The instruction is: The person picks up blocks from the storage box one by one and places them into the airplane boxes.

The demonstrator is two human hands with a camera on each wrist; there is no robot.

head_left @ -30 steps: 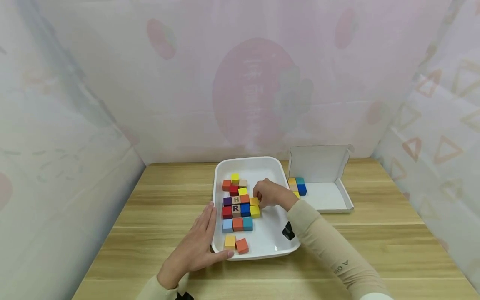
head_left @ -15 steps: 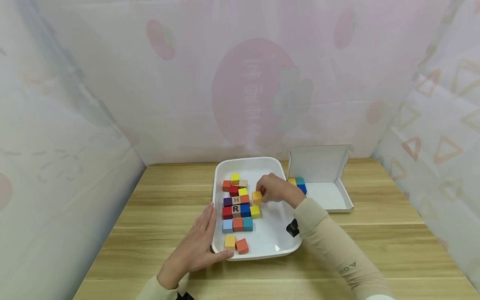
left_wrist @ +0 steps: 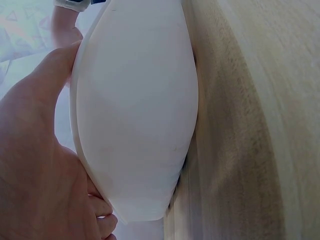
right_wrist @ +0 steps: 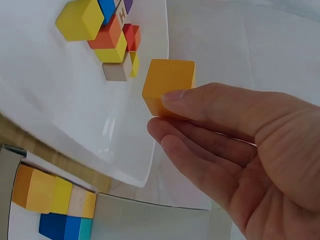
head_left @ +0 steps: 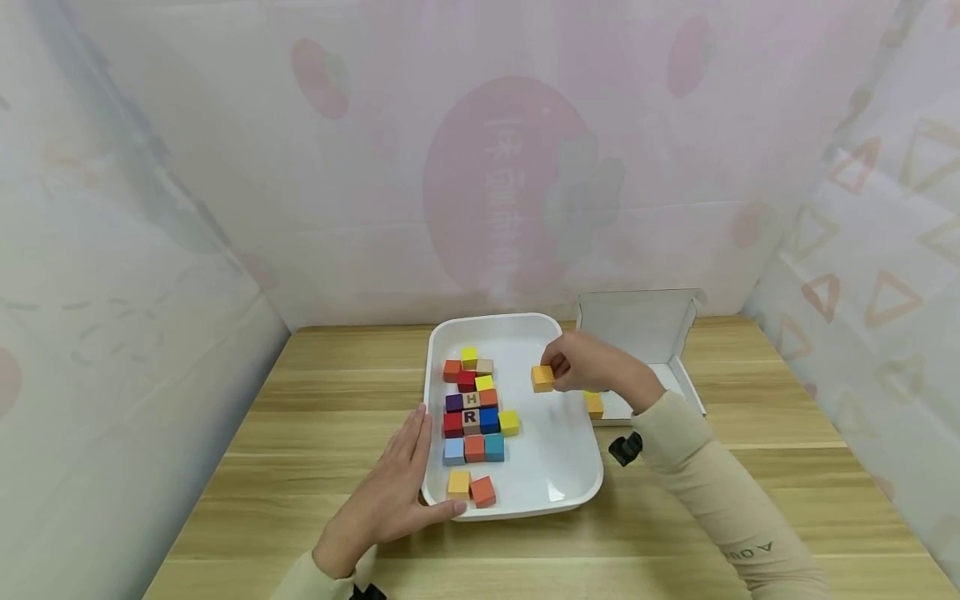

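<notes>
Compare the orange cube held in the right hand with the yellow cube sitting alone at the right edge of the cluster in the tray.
The orange cube is pinched by the right hand and lifted clear of the white tray; the yellow cube rests on the tray floor, untouched. The orange cube stands apart from every other block, while the yellow cube sits against a blue one in the cluster. They differ in colour. Both are plain cubes of about the same size.

You wear long beige sleeves reaching both wrists; your right sleeve (head_left: 738, 517) bears small dark lettering (too small to read), and a black strap-mounted device (head_left: 624, 448) sits at that wrist.
</notes>
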